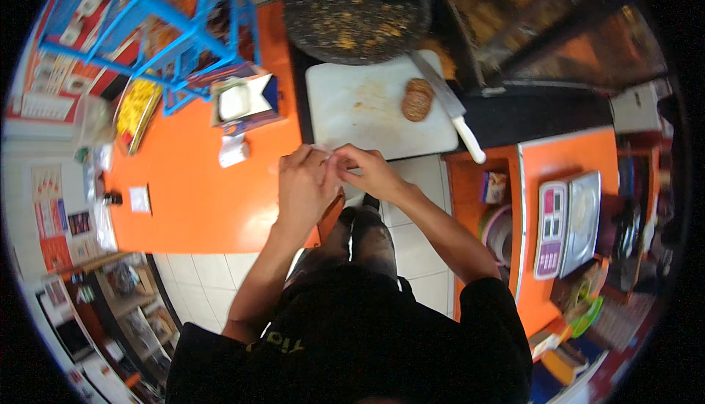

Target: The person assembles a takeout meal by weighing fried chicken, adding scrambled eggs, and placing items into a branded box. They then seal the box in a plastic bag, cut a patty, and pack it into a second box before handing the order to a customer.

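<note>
My left hand [308, 181] and my right hand [366, 172] meet just in front of the near edge of a white cutting board [352, 123]. Between their fingertips is a small piece of thin, translucent plastic [329, 152], blurred and partly covered by the fingers. Slices of a browned, round food [417, 105] lie on the board's right side. A knife with a white handle [465, 134] rests over the board's right edge. Left of the hands, a small white packet [233, 151] lies on the orange table [193, 195].
A round dark board [355, 24] with crumbs stands behind the cutting board. A blue rack [165, 29] and an open box [248, 101] are at left, beside a tray of yellow food [137, 108]. A digital scale [570, 225] sits on the right counter.
</note>
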Action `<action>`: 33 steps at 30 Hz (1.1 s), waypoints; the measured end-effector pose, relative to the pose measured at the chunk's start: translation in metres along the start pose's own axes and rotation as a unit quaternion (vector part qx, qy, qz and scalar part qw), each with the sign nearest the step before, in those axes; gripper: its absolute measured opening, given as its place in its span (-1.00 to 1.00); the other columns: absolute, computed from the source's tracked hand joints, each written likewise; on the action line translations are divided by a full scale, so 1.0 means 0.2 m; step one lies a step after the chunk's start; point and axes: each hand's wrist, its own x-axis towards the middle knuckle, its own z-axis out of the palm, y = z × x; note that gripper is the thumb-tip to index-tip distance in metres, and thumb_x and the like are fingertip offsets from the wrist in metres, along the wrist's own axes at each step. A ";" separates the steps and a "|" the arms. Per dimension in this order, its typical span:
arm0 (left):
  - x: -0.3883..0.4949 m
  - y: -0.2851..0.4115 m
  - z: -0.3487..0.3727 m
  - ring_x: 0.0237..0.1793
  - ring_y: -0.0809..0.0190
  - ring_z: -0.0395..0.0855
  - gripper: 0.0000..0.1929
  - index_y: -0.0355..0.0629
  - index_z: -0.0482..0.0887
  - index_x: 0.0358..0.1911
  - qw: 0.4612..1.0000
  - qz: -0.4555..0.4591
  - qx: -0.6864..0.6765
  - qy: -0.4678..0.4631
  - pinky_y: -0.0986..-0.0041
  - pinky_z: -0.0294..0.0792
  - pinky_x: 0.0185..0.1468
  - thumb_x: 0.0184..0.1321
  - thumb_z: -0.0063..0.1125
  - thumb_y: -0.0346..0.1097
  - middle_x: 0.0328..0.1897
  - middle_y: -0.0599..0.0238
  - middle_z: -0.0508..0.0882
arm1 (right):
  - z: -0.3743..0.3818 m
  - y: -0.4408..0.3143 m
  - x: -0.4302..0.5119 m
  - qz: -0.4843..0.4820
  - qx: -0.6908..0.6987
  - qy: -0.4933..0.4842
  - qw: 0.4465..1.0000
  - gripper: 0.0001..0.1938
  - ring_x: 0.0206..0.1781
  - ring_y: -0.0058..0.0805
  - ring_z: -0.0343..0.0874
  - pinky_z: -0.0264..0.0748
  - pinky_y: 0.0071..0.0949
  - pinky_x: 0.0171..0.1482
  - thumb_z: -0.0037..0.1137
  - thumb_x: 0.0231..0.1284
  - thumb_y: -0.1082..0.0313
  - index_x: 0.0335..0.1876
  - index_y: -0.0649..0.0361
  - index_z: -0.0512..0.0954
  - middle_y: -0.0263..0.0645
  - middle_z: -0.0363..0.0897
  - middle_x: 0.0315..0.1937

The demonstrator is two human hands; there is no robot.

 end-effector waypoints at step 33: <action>0.13 0.81 0.27 -0.02 0.17 0.58 -0.73 -0.04 0.74 -0.14 0.988 0.150 0.007 0.023 0.24 0.20 0.06 0.03 0.33 -0.32 -0.03 0.28 0.67 | -0.62 -0.46 -0.19 -0.058 -0.318 -0.055 0.945 -0.38 0.50 -0.01 0.22 0.17 -0.10 0.49 0.09 0.29 0.18 0.47 0.11 0.30 0.01 0.22 0.46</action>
